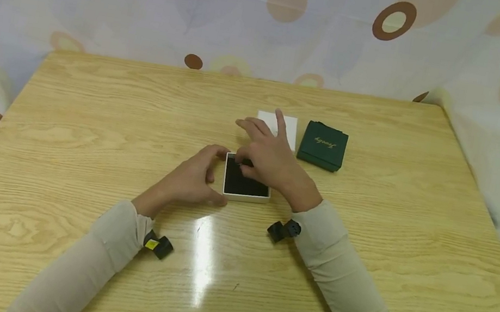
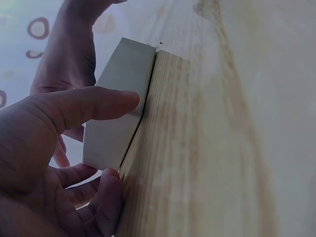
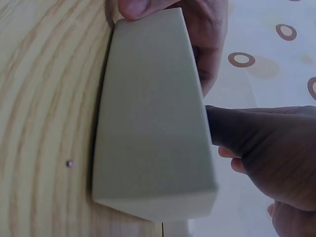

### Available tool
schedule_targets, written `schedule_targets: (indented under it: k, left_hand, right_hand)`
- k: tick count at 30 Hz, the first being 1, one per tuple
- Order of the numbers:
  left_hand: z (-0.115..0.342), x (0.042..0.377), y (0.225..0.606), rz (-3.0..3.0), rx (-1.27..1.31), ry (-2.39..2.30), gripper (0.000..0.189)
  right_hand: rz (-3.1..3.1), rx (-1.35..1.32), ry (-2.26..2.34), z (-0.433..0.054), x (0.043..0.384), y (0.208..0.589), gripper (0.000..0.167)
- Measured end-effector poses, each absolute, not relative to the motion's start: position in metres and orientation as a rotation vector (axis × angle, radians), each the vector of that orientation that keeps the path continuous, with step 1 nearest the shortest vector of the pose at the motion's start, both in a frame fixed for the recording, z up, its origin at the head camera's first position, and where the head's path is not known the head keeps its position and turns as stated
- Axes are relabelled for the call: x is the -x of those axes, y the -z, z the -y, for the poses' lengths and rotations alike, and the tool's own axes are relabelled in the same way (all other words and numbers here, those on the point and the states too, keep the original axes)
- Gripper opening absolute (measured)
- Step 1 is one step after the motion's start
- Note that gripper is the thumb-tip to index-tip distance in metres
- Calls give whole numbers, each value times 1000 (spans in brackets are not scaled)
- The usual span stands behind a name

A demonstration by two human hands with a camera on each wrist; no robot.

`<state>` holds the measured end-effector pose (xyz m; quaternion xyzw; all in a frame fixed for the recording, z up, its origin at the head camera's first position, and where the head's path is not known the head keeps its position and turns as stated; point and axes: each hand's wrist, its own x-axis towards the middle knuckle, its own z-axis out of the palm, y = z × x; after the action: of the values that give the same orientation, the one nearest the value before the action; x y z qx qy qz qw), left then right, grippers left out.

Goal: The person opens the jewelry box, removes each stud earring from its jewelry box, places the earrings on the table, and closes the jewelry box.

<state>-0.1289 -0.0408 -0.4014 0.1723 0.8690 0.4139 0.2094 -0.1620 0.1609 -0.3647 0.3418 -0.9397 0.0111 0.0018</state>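
Observation:
A white open box [image 1: 245, 198] with a black pad [image 1: 245, 184] inside sits on the table. My left hand [image 1: 192, 176] grips its left side, thumb at the near corner and fingers at the far one; the left wrist view shows the thumb on the box's pale side wall [image 2: 118, 69]. Over the box, my right hand [image 1: 269, 159] reaches in with thumb and index finger close together at the pad's far left part. A tiny bright spot shows by those fingertips, too small to identify. In the right wrist view the box wall [image 3: 153, 113] hides the fingertips.
Behind the right hand lies a flat white square piece [image 1: 290, 127], partly covered. Beside it on the right is a dark green box [image 1: 323, 145] with gold lettering. A tiny bead-like object [image 3: 69, 163] lies on the wooden table [image 1: 88, 112]. Patterned cloth [image 1: 232, 26] hangs behind.

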Motion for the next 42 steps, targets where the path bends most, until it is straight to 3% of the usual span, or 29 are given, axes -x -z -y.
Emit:
schedule_targets:
  k: [13, 23, 30, 42]
  left_hand:
    - [41, 129, 403, -2429, -470, -1150, 94]
    - [40, 128, 403, -2426, -466, -1159, 95]
    - [40, 127, 402, -2412, -462, -1169, 95]
    - [40, 129, 403, -2411, -470, -1181, 94]
  right_hand:
    - [3000, -1055, -238, -177, 162, 346, 7]
    - [3207, -822, -395, -217, 164, 327, 6]
    - [3346, -687, -341, -231, 163, 328, 12]
    - [3427, -569, -39, -231, 158, 332, 9]
